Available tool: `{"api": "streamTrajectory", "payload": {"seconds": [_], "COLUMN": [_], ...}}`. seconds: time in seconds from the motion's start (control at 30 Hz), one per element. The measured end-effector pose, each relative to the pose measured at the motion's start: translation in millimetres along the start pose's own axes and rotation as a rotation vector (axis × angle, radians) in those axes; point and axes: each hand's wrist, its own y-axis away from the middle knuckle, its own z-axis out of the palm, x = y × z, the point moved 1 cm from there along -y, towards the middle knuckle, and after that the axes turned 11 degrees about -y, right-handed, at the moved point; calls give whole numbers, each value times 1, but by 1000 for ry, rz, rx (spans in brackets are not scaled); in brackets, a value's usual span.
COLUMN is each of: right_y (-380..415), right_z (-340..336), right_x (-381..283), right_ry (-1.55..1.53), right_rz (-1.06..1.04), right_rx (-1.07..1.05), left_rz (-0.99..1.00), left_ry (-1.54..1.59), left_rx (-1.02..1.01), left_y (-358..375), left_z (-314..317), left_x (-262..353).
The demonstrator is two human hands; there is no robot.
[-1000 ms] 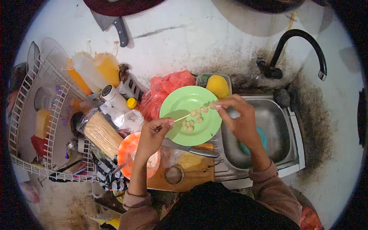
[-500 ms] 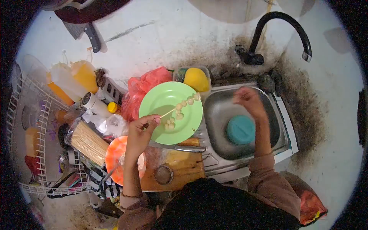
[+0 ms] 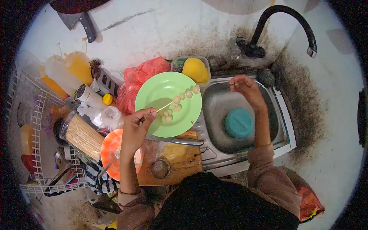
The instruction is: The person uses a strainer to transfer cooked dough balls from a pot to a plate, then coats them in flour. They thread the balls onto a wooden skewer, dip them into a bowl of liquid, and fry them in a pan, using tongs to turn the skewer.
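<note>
While facing the sink (image 3: 214,107) and, just left of it, the plate (image 3: 153,90), holding the right hand (image 3: 246,90) above the sink, loosely half-curled and bare. With the left hand (image 3: 135,126), at the plate's lower-left rim, pinching the skewer (image 3: 165,107) by its plain end between thumb and fingertips. Slanting it up and rightward over the plate, with pale balls (image 3: 182,96) threaded along the far part and more balls (image 3: 166,117) lying beneath, on the plate near the left fingertips.
</note>
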Motion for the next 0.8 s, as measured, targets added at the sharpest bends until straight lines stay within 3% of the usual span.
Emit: {"api": "streamTrajectory", "payload": {"seconds": [0.03, 0.1, 0.17, 0.27, 0.37, 0.47, 0.5, 0.57, 0.6, 0.67, 0.77, 0.8], "right_y": [1, 19, 26, 12, 2, 12, 19, 31, 34, 28, 15, 12], "right_z": [-9, -16, -13, -22, 33, -1, -10, -8, -2, 13, 28, 30], "right_x": [16, 68, 82, 69, -6, 29, 48, 70, 72, 52, 26, 24], "right_ry": [-270, 1124, 1479, 582, 656, -2, 173, 995, 1125, 1043, 602, 494], "right_rz": [-27, 192, 326, 260, 191, -23, 60, 363, 434, 388, 234, 183], "right_rx": [-34, -189, -165, -5, 116, 183, 170, 74, 47, 73, 166, 75], "left_rz": [3, 0, -13, 32, -29, 4, 15, 41, 12, 45, 28, 24], "left_ry": [17, 30, 22, 44, 45, 94, 87, 74, 105, 120, 123, 121], "left_rx": [0, -6, -17, 4, -11, 7, 19, 46, 32, 40, 18, 6], "left_y": [0, 1, 3, 6, 6, 7, 8, 7, 7, 6, 10, 9], "left_z": [0, 0, -2, -3, -2, -1, 0, 1, 3, 3, 3, 3], "left_x": [0, 0, -1, -3, -10, -13, -13, -11, -14, -11, -11, -11]}}
